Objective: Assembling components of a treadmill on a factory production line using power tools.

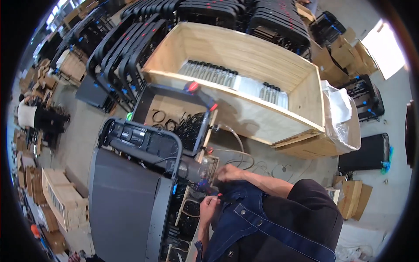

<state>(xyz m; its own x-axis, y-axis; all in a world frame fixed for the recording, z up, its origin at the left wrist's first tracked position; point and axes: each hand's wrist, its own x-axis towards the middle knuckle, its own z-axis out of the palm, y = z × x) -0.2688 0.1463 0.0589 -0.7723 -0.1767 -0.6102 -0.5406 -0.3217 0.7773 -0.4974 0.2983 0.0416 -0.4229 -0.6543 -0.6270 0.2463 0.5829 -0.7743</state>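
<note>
My left hand (209,207) is closed with its fingertips pinched together, low beside a blue and red tool (206,187). Whatever sits in that pinch is too small to name. My right hand (228,173) curls its fingers just above and right of the tool, and what they hold, if anything, is hidden. To the left of both hands lies a treadmill base (124,196) with a dark belt. Its motor (131,136) shows at the far end, inside a black frame. A thin black cable runs across that end.
Beyond the treadmill, a bin (148,102) holds black cables, with a black and red tool (201,95) across its rim. A long wooden crate (244,111) contains several black-capped clear tubes. Stacked black frames (209,13) stand behind. Hoses (240,146) trail over the floor. Another person (39,115) works far left.
</note>
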